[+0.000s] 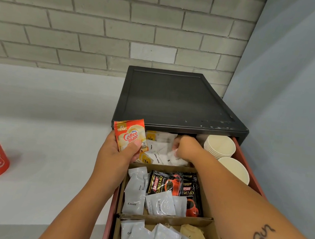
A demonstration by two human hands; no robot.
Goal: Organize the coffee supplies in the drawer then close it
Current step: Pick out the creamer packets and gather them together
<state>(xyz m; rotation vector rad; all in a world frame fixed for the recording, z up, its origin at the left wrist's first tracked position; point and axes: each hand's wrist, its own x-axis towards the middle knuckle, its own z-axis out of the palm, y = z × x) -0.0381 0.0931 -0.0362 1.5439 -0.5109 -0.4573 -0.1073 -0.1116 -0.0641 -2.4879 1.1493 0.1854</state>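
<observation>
**Sachet placement: spatial condition**

- Left hand point(116, 154): closed on the Coffee mate sachet point(130, 138), thumb across its lower face. The sachet is raised above the rear-left corner of the open drawer point(109, 228). Its long axis is near upright, with the top leaning slightly left.
- Right hand point(185, 148): reaches into the rear compartment with fingers curled down among the white sugar sachets point(162, 139). Whether it pinches one cannot be determined.
- Governing relation: the cream sachets point(134, 193) lie in the middle compartment, on its left side — directly toward the person from the left hand and below it. The coffee sachets point(167, 183) occupy the right side of the same compartment.
- Assessment: the Coffee mate sachet is a creamer and probably belongs with the cream sachets. The left hand is the nearer one and already holds the sachet; the right forearm crosses above the right side of that compartment.
- Likely requirement: draw the sachet back and down, then lay it flat — the drawer is not yet closed.
</observation>
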